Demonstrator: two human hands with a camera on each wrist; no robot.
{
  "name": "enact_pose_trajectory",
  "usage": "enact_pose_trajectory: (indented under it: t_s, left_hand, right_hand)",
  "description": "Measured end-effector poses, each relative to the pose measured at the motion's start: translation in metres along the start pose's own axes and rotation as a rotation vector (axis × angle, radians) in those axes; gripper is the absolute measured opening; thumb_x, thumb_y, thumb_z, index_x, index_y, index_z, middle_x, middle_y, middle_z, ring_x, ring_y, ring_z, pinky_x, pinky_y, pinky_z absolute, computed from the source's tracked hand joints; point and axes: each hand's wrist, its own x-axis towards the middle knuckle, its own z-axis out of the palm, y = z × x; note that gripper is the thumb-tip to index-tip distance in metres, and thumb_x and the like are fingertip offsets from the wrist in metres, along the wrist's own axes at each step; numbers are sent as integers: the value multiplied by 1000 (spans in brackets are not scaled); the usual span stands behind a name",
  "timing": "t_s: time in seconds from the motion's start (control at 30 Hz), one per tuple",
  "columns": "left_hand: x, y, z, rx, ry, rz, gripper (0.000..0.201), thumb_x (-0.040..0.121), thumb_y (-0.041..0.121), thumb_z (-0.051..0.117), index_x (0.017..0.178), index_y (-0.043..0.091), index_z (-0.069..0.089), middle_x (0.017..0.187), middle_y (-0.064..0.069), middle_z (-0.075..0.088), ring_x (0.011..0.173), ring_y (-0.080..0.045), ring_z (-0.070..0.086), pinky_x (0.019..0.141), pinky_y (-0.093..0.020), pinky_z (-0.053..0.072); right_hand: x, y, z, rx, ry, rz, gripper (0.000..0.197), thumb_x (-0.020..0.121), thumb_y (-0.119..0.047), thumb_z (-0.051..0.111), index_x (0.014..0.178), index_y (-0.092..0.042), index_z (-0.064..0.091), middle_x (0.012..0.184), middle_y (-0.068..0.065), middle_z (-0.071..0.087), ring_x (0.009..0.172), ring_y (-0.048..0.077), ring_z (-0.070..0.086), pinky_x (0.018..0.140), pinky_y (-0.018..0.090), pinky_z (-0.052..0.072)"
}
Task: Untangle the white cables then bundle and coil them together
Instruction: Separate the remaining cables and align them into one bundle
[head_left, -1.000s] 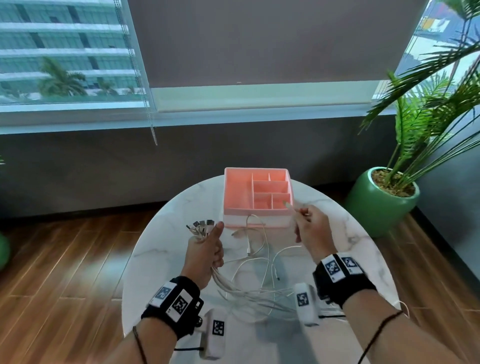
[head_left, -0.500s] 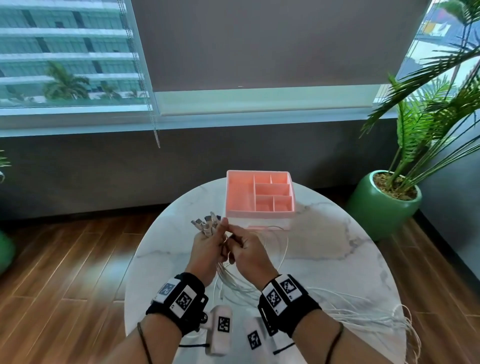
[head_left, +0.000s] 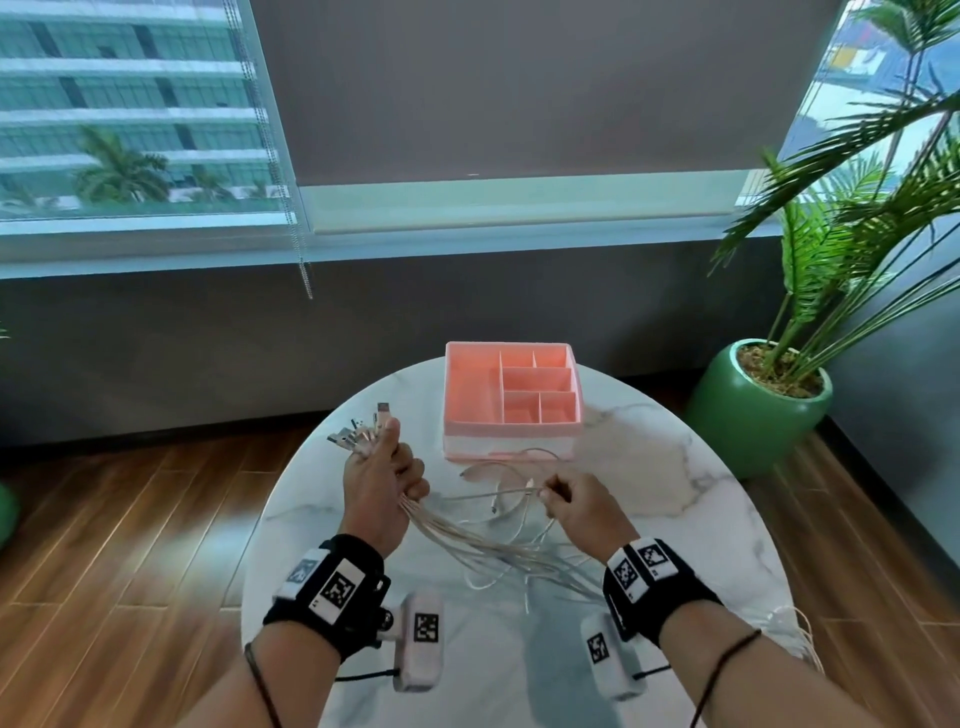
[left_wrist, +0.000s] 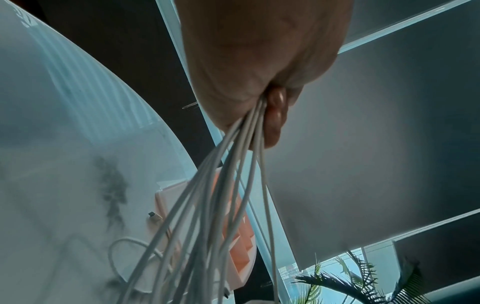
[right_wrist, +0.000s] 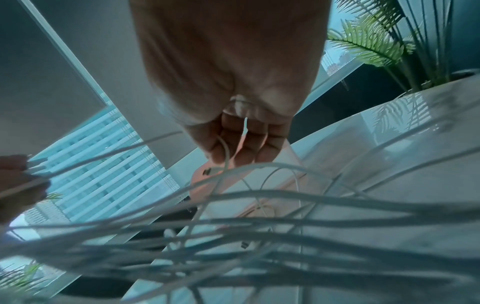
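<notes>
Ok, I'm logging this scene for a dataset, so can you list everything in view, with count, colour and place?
white cables: several, exact count unclear, white; one end bunched in the left hand, the rest trailing over the table toward its right edge
USB plugs: a cluster, silver; sticking up out of the left hand
organiser tray: one, pink, compartments look empty; far side of the table
table: one, round, white marble
potted plant: one, green pot, green fronds; on the floor to the right
wrist cameras: two, white, with black wrist straps
left hand: grips the cable bunch
right hand: pinches a single cable
</notes>
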Motion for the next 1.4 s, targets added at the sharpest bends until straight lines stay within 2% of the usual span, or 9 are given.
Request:
enact_pose_trajectory:
  t_s: [0.07,0.37,0.47,0.57,0.73,0.97,1.1,1.23,1.4]
  left_hand:
    - [-1,3,-1,32,-17,0,35,103,26,53,73,24,35,56,5,26,42,-8,20,37,-19,20]
    - [-2,17,-16,95,1,9,35,103,26,54,73,24,36,56,5,25,42,-7,17,38,-17,15]
    - [-3,11,-13,113,0,-2,31,102,26,55,75,24,40,56,5,26,43,-8,18,38,-17,16]
    - [-5,2,-1,175,-41,2,31,101,28,58,74,24,44,58,4,24,45,-10,18,40,-19,15]
    - [-15,-10,20,235,-201,59,38,100,24,59,63,25,55,54,4,22,40,-10,20,41,-19,18]
    - [-21,-23,25,310,-374,59,24,85,23,79,70,18,60,57,-3,34,40,-10,28,41,-21,21]
    - [-24,-19,24,280,-301,41,16,82,25,76,75,17,63,52,5,34,40,-8,26,41,-23,15]
    - [-14,-7,23,178,-109,79,17,97,32,63,94,15,66,52,7,32,40,-8,25,36,-21,21]
    - [-9,4,24,34,-36,100,29,96,41,63,80,18,56,54,4,30,40,-9,21,37,-19,19]
  right_hand:
    - [5,4,-7,-70,70,46,14,95,-13,59,83,-21,62,75,-5,65,67,7,59,58,14,39]
    - [16,16,-52,2,342,264,10,90,-12,66,82,-8,70,81,6,70,83,28,65,71,28,45]
    - [18,-7,-59,220,203,236,32,90,-33,71,74,-5,66,61,8,67,60,26,65,64,41,58]
    - [15,-44,-56,472,-5,218,37,96,-36,63,73,-8,56,50,2,47,40,18,44,43,29,41]
    - [15,-98,-43,748,-163,142,18,98,-17,57,84,-16,47,57,-2,28,44,12,21,41,22,17]
    - [18,-134,-9,1086,-139,362,31,101,-22,49,70,-15,46,51,-4,29,39,7,23,39,17,17]
    - [20,-128,0,1029,-3,393,27,97,-15,46,70,-17,45,51,-2,33,39,10,28,43,20,25]
    - [11,-105,15,844,-159,453,22,94,-14,51,73,-16,46,53,0,34,41,14,31,44,21,30]
    - [-5,-67,32,585,-280,312,23,90,-7,61,71,-11,50,55,6,44,42,18,45,47,26,42]
